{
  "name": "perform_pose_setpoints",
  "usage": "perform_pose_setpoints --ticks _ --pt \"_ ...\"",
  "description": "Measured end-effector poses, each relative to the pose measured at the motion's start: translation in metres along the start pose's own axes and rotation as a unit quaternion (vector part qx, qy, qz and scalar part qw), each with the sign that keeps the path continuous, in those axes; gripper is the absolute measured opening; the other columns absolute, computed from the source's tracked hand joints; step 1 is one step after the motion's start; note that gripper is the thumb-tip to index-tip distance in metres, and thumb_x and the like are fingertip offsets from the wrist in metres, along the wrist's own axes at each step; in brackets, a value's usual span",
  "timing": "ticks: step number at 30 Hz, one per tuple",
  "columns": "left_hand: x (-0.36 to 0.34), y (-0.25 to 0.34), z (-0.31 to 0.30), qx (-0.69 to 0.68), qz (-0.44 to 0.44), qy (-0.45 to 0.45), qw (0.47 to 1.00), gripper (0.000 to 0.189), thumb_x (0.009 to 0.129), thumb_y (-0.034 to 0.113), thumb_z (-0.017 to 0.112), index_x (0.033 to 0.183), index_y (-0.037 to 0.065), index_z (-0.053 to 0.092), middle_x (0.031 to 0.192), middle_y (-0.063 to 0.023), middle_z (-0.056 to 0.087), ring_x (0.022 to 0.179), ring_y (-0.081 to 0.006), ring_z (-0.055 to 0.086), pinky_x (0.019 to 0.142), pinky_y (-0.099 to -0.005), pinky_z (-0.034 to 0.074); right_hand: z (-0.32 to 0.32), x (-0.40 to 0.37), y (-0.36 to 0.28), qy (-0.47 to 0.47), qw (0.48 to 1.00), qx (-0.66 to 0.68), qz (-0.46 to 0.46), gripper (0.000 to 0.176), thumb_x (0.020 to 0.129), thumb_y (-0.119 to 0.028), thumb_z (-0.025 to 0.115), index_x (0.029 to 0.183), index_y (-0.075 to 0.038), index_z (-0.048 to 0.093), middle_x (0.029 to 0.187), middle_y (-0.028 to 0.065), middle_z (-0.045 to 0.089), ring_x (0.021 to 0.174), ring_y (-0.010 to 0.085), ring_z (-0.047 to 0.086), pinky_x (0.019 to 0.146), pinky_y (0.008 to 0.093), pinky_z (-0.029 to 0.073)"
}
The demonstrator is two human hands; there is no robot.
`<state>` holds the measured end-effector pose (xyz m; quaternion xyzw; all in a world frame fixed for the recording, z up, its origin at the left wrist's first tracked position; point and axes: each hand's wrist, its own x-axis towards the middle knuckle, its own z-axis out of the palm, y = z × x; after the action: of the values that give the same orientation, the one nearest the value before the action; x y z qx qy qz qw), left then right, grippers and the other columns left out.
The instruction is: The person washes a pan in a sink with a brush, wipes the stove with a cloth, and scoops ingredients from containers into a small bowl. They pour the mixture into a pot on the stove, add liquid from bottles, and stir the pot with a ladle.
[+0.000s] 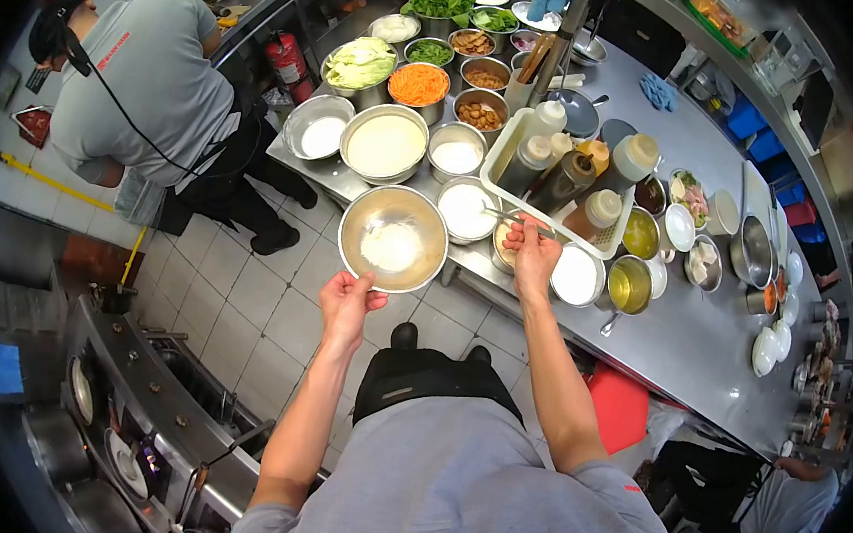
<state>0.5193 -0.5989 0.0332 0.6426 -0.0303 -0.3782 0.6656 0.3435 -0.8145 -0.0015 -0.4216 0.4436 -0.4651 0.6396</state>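
Observation:
My left hand (346,312) grips the near rim of a metal mixing bowl (432,235), held out over the floor in front of the counter. A small heap of white powder (389,247) lies in its bottom. My right hand (533,258) is closed around the handle of a spoon (504,215). The spoon's tip reaches into a metal bowl of white powder (465,207) at the counter's edge. Partly covered by my right hand is a bowl with pale yellowish contents (502,240). To its right stands another container of white powder (576,275).
A steel counter (687,332) carries a basket of squeeze bottles (498,185), shredded carrots (419,85), pale yellow liquid (386,144) and yellow oil (629,285). One co-worker (151,74) bends at the left; another (788,505) is lower right. A stove (151,395) stands lower left.

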Motion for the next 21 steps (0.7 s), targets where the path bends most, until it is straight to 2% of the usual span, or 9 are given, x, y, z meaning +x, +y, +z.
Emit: perform_pose_setpoints --ticks 3,6,8,9,11,13,15,18,21 --pt "0.004 0.004 0.005 0.003 -0.002 -0.006 1.0 0.018 0.087 0.009 0.061 0.078 0.003 0.048 0.068 -0.0098 0.06 0.058 -0.0165 0.063 0.053 -0.0259 0.055 0.009 -0.014 -0.025 0.0 1.0 0.008 -0.014 0.026 0.095 -0.016 0.051 0.105 0.006 0.06 0.082 0.0102 0.062 0.063 0.0109 0.058 0.057 0.0247 0.052" --pt "0.007 0.007 0.01 -0.002 -0.004 -0.015 1.0 0.018 0.087 0.009 0.062 0.078 0.003 0.047 0.068 -0.0096 0.059 0.058 -0.0166 0.063 0.053 -0.0262 0.056 0.023 -0.039 -0.053 -0.063 0.996 0.012 -0.058 0.025 0.095 -0.016 0.05 0.105 0.005 0.061 0.081 0.0094 0.062 0.063 0.0111 0.058 0.058 0.0235 0.051" --pt "0.008 0.009 0.012 0.001 -0.006 -0.016 1.0 0.018 0.087 0.01 0.062 0.079 0.003 0.047 0.071 -0.0098 0.06 0.06 -0.0164 0.063 0.054 -0.0254 0.055 0.03 -0.051 -0.062 -0.124 0.966 -0.128 -0.187 0.024 0.094 -0.014 0.052 0.105 0.005 0.062 0.082 0.0084 0.061 0.064 0.0099 0.056 0.058 0.0235 0.051" --pt "0.009 0.01 0.012 0.002 -0.008 -0.018 1.0 0.019 0.087 0.01 0.062 0.079 0.004 0.047 0.074 -0.01 0.06 0.061 -0.0161 0.063 0.054 -0.0247 0.054 0.029 -0.048 -0.059 -0.123 0.966 -0.127 -0.186 0.024 0.094 -0.014 0.052 0.105 0.005 0.062 0.082 0.0084 0.061 0.064 0.0099 0.056 0.058 0.0235 0.051" --pt "0.009 0.01 0.011 0.007 -0.008 -0.017 1.0 0.018 0.087 0.01 0.062 0.079 0.004 0.047 0.074 -0.01 0.06 0.061 -0.0159 0.063 0.054 -0.0246 0.054 0.023 -0.03 -0.043 -0.104 0.922 -0.29 -0.234 0.024 0.094 -0.015 0.053 0.105 0.004 0.062 0.082 0.0076 0.061 0.065 0.0095 0.056 0.058 0.0229 0.05" --pt "0.011 0.009 0.01 0.01 -0.007 -0.016 1.0 0.018 0.087 0.01 0.062 0.08 0.003 0.047 0.074 -0.0101 0.06 0.06 -0.0158 0.063 0.054 -0.0246 0.054 0.015 -0.012 -0.007 -0.099 0.928 -0.286 -0.216 0.025 0.094 -0.016 0.054 0.105 0.005 0.062 0.081 0.0076 0.061 0.064 0.0098 0.056 0.057 0.023 0.05" --pt "0.011 0.008 0.006 0.011 -0.003 -0.01 1.0 0.018 0.086 0.009 0.062 0.08 0.002 0.047 0.068 -0.0101 0.059 0.056 -0.0162 0.063 0.051 -0.0257 0.055 0.016 -0.011 0.009 -0.052 0.982 -0.154 -0.092 0.024 0.095 -0.015 0.05 0.104 0.004 0.061 0.078 0.0085 0.062 0.062 0.0124 0.057 0.057 0.0251 0.05" --pt "0.009 0.005 0.003 -0.003 0.002 -0.013 1.0 0.018 0.086 0.009 0.062 0.079 0.002 0.047 0.069 -0.0103 0.059 0.056 -0.0161 0.062 0.052 -0.0258 0.055 0.012 -0.005 0.017 -0.013 0.999 -0.018 -0.037 0.024 0.095 -0.015 0.049 0.104 0.005 0.06 0.08 0.0104 0.062 0.062 0.0125 0.058 0.056 0.0254 0.051" --pt "0.01 0.003 0.001 -0.006 0.001 -0.011 1.0 0.018 0.086 0.009 0.062 0.079 0.001 0.047 0.069 -0.0105 0.06 0.057 -0.0162 0.063 0.052 -0.0259 0.055 0.004 -0.002 0.016 0.019 0.999 0.031 -0.007 0.024 0.095 -0.015 0.05 0.104 0.006 0.059 0.082 0.0109 0.062 0.064 0.0125 0.058 0.056 0.0257 0.052"
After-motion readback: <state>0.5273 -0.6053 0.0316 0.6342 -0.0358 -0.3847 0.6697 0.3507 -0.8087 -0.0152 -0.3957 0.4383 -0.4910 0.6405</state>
